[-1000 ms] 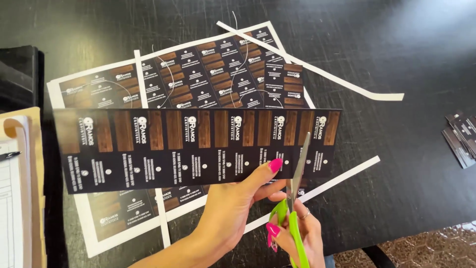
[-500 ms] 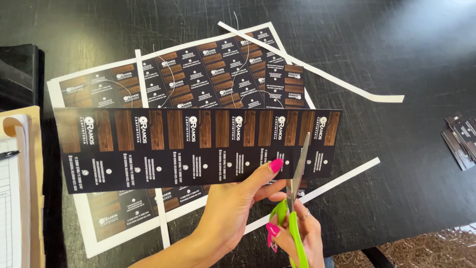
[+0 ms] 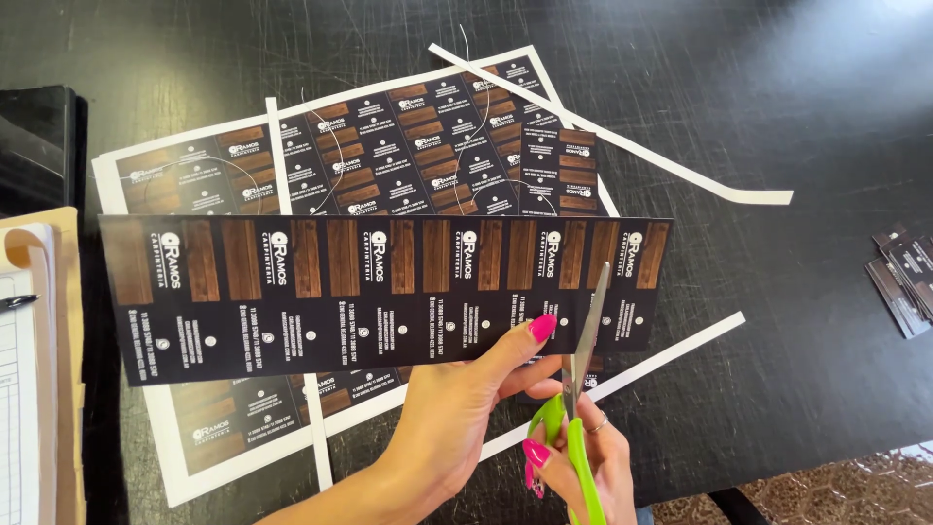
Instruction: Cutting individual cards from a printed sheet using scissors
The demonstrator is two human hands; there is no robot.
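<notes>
lower centre of frame, left hand (image 3: 457, 408) pinches a dark printed card strip (image 3: 379, 292) w/ thumb on top; right hand (image 3: 583, 467) fingers curled thru green scissors (image 3: 578, 399), blades cutting strip's right end, above black table (image 3: 777, 107).

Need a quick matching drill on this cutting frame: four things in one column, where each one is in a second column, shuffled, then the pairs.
Things:
1. printed strip
2. scissors
3. stack of cut cards
4. long white offcut

Places:
A. flat on the black table, upper right, beyond the printed sheets
B. pinched at its lower edge by the left hand
C. right edge of the table
D. in the right hand, blades in the strip's right end

Pairs: 1-B, 2-D, 3-C, 4-A
</notes>
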